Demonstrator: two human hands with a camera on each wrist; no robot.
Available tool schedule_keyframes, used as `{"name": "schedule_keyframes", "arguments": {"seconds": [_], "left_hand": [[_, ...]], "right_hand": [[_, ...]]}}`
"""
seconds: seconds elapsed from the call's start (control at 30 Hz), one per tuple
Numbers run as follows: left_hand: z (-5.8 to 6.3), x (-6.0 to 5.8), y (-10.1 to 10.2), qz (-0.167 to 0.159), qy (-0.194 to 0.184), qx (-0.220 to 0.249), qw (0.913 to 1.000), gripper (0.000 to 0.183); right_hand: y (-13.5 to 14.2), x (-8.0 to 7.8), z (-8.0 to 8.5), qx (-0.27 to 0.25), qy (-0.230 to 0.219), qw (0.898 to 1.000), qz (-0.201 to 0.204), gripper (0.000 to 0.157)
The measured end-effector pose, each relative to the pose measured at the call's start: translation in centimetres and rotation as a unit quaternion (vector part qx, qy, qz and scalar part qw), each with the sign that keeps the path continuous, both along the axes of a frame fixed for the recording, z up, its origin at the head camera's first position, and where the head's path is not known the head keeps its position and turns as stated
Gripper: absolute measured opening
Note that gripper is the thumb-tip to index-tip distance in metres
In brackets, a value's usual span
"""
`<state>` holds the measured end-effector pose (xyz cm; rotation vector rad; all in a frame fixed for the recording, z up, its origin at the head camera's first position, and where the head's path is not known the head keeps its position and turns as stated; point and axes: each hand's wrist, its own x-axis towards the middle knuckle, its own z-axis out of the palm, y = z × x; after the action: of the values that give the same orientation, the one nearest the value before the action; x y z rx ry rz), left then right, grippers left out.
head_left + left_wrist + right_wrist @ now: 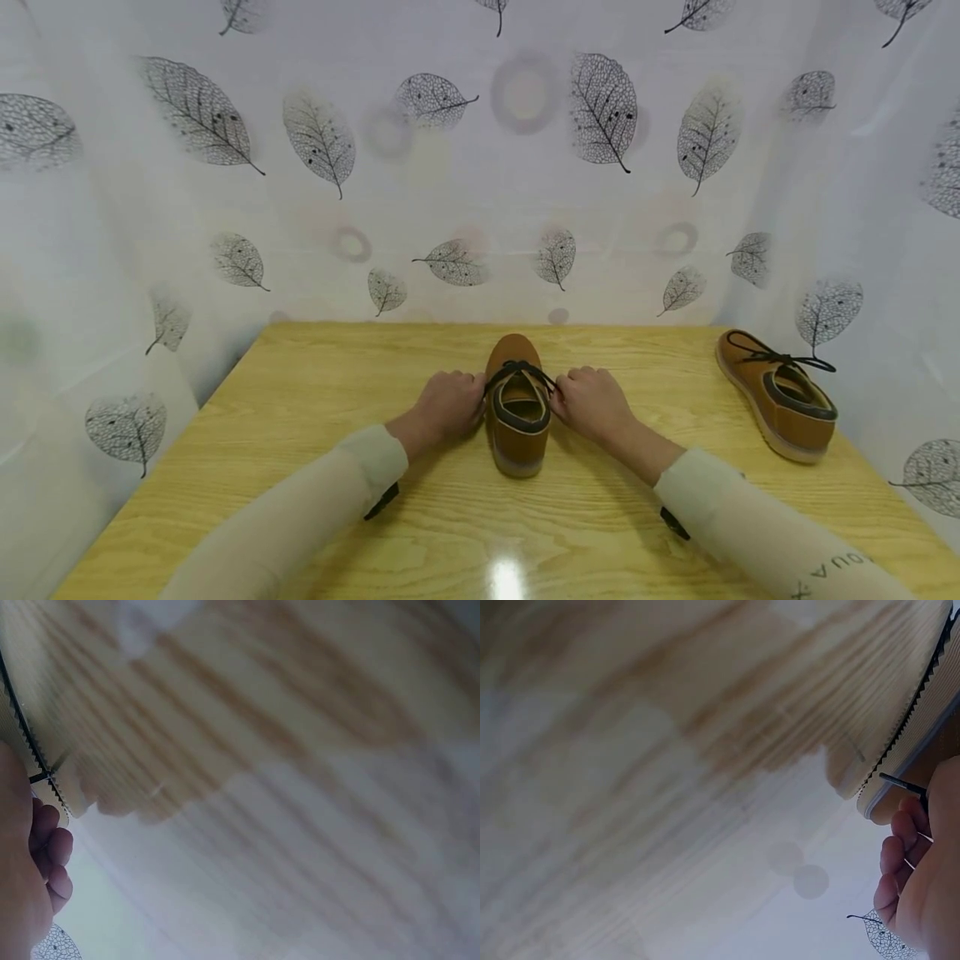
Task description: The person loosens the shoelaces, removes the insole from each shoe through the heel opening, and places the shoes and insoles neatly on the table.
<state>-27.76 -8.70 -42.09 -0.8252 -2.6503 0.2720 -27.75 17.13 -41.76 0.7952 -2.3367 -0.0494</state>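
Note:
A brown shoe [519, 446] stands upright on the wooden table, toe pointing away and heel toward me. Dark shoelaces [516, 367] cross over its tongue, and their two sides stretch outward. At the shoe's left side my left hand [452, 406] grips one lace with curled fingers. Opposite it, my right hand [594, 403] pinches the other lace. In the right wrist view a dark lace tip [901, 782] sticks out of the curled fingers, beside the pale ridged sole [915, 724]. The left wrist view shows the left hand's fingers [56, 851] curled close to the sole's edge.
A second brown shoe [795, 425], its lace tied in a bow, stands at the table's right edge. The glossy wooden table [300, 367] reaches back to a pale leaf-printed curtain [465, 192], which also hangs along both sides.

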Motion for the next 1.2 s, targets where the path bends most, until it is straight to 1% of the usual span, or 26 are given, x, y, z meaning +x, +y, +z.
{"name": "schedule_keyframes", "arguments": {"seconds": [0.2,0.3,0.47,0.53,0.7,0.77,0.83,1.03,1.2], "left_hand": [[-0.2,0.0,0.0,0.001,0.003,0.0,1.0,0.024],[0.2,-0.4,0.0,0.004,0.008,0.0,1.0,0.024],[0.9,-0.9,0.0,0.003,0.016,0.009,0.9998,0.024],[0.7,-1.0,0.1,0.002,0.012,0.012,0.9999,0.023],[-0.4,-0.1,0.0,0.006,0.001,0.009,0.9999,0.022],[-0.8,0.5,-0.1,0.009,-0.004,0.004,0.9999,0.022],[-0.8,0.7,-0.1,0.014,-0.005,-0.005,0.9999,0.023],[-0.2,0.5,0.0,0.017,0.006,-0.006,0.9998,0.023],[-0.3,0.4,0.1,0.017,-0.015,0.0,0.9997,0.023]], "right_hand": [[0.0,-0.1,-0.2,0.0,-0.01,1.0,0.008,0.028],[0.0,-0.4,0.3,-0.001,-0.007,1.0,0.009,0.028],[-0.1,-0.7,1.1,-0.003,-0.013,1.0,-0.005,0.03],[-0.1,-0.5,1.1,0.001,-0.023,1.0,-0.012,0.031],[-0.3,0.7,0.4,0.001,-0.035,0.999,-0.016,0.034],[-0.4,1.1,-0.1,-0.001,-0.037,0.999,-0.012,0.033],[-0.4,1.2,-0.2,-0.002,-0.039,0.999,-0.009,0.032],[-0.4,0.9,0.3,-0.004,-0.041,0.999,-0.017,0.032],[-0.3,1.1,0.4,0.005,-0.065,0.998,-0.026,0.032]]}}
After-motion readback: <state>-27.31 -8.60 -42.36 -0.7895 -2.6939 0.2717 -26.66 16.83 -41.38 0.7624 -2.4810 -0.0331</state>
